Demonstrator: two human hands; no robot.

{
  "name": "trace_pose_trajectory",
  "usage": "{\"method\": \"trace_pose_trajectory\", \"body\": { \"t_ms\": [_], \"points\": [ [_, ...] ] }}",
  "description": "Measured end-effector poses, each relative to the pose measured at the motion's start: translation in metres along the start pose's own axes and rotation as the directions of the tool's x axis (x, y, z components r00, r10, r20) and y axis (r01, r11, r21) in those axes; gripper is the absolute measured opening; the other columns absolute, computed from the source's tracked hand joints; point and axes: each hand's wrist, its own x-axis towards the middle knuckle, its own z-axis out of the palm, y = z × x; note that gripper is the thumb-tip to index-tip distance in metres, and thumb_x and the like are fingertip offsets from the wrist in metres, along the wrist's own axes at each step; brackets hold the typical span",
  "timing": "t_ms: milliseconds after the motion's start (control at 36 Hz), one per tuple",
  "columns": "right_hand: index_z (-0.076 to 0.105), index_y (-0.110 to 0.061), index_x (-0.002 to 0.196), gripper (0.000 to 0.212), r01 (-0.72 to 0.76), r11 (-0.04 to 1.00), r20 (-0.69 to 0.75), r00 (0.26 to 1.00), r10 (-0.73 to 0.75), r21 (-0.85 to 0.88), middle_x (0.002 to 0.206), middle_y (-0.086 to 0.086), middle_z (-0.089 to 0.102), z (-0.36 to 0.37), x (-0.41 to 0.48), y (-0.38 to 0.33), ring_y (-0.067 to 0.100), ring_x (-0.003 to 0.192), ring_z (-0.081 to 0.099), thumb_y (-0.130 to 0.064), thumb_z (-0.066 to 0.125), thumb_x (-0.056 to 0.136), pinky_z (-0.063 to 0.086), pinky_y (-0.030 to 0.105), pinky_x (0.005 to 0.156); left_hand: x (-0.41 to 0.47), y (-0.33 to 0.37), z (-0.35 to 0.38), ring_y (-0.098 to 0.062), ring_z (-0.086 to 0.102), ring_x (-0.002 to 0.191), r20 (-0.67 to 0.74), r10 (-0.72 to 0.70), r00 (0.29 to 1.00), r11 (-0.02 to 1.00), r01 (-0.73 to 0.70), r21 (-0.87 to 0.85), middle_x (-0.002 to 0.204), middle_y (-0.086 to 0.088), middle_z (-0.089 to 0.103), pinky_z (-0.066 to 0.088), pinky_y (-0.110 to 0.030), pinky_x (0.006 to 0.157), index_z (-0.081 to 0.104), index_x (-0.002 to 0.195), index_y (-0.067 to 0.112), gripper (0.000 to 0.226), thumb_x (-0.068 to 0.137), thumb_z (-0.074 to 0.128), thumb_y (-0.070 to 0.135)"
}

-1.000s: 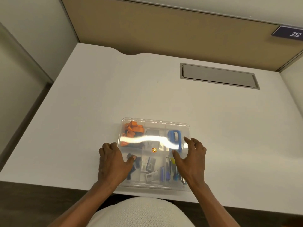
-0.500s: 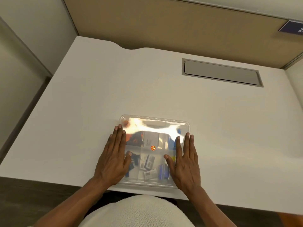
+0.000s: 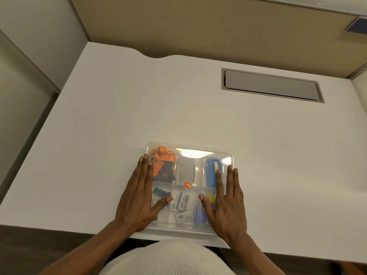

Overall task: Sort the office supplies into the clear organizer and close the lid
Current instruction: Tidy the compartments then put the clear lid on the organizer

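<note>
Clear organizer (image 3: pixel 189 188) sits at the near edge of the white worktop (image 3: pixel 119 126), right in front of the person, lid (image 3: pixel 198 153) down flat over the compartments – glare patch on its far side. Left hand (image 3: pixel 139 197) lies palm-down on the lid's left edge, fingers together pointing away, thumb spread inward over the near-left compartment. Right hand (image 3: pixel 226 203) mirrors it on the right edge, thumb angled in. Both grips flat and spread – neither curled around anything, just laid on the lid.

Through the lid: orange and dark binder clips (image 3: pixel 161 163) far-left compartment; grey box (image 3: pixel 184 171) with print, far-middle; blue stapler (image 3: pixel 211 171) far-right, lying lengthwise. Small orange round sticker (image 3: pixel 187 185) near the middle of the lid. Near row: dark blue clips (image 3: pixel 159 192) at left partly under the left thumb, small staple boxes (image 3: pixel 181 205) in the middle, blue stick-like items (image 3: pixel 198 215) beside the right thumb, something yellow (image 3: pixel 212 198) half hidden by the right hand – cannot tell what.

Rest of worktop bare apart from a grey recessed cable hatch (image 3: pixel 272 85) far right. Tan partition panel (image 3: pixel 198 26) behind. White knit garment (image 3: pixel 168 259) at bottom centre.
</note>
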Motion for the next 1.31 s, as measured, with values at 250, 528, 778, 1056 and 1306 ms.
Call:
{"method": "trace_pose_trajectory", "body": {
  "t_ms": [250, 528, 778, 1056, 1306],
  "points": [
    [0.011, -0.024, 0.165, 0.089, -0.019, 1.000, -0.008, 1.000, 0.019, -0.005, 0.174, 0.006, -0.004, -0.001, 0.001, 0.000, 0.025, 0.161, -0.002, -0.074, 0.036, 0.096, 0.024, 0.053, 0.126, 0.002, -0.001, 0.002, -0.022, -0.003, 0.163, 0.002, 0.000, 1.000, 0.999, 0.000, 0.044, 0.175, -0.006, -0.010, 0.012, -0.043, 0.129, -0.002, 0.166, 0.009, 0.109, 0.093, 0.045, 0.076],
    [0.009, -0.020, 0.165, 0.088, 0.002, 0.987, 0.001, 1.000, -0.001, -0.159, 0.173, 0.012, -0.005, -0.002, 0.002, -0.003, 0.031, 0.160, -0.003, -0.069, 0.037, 0.097, 0.020, 0.059, 0.125, 0.022, -0.002, -0.010, -0.030, 0.003, 0.162, 0.064, 0.022, 0.998, 0.982, -0.033, 0.186, 0.175, -0.016, 0.002, 0.008, -0.045, 0.132, 0.008, 0.165, 0.005, 0.122, 0.084, 0.037, 0.092],
    [0.008, -0.018, 0.165, 0.088, 0.007, 0.985, 0.003, 1.000, -0.007, -0.175, 0.173, 0.013, -0.007, -0.002, 0.002, -0.004, 0.032, 0.160, -0.004, -0.069, 0.033, 0.098, 0.021, 0.058, 0.125, 0.049, -0.008, -0.023, -0.027, -0.013, 0.162, 0.140, 0.161, 0.977, 0.966, -0.185, 0.181, 0.174, -0.013, -0.016, 0.009, -0.051, 0.132, -0.005, 0.164, 0.003, 0.141, 0.073, 0.046, 0.098],
    [0.009, -0.018, 0.165, 0.087, 0.011, 0.994, -0.008, 1.000, -0.012, -0.106, 0.173, 0.012, -0.007, -0.002, 0.002, -0.004, 0.032, 0.160, -0.003, -0.070, 0.030, 0.099, 0.022, 0.059, 0.125, 0.051, -0.014, -0.017, -0.030, -0.005, 0.162, 0.110, 0.181, 0.977, 0.969, -0.196, 0.148, 0.175, -0.013, -0.009, 0.018, -0.057, 0.129, -0.004, 0.165, 0.007, 0.138, 0.073, 0.043, 0.098],
    [0.011, -0.015, 0.165, 0.102, 0.052, 0.998, -0.015, 0.999, -0.052, -0.018, 0.174, 0.010, -0.004, -0.012, 0.031, 0.002, 0.027, 0.161, -0.002, -0.078, 0.040, 0.090, 0.017, 0.055, 0.128, 0.050, -0.012, -0.019, -0.031, -0.009, 0.162, 0.132, 0.166, 0.977, 0.956, -0.192, 0.223, 0.174, -0.014, -0.014, 0.018, -0.057, 0.128, -0.008, 0.165, 0.007, 0.139, 0.074, 0.046, 0.097]
  ]
}}
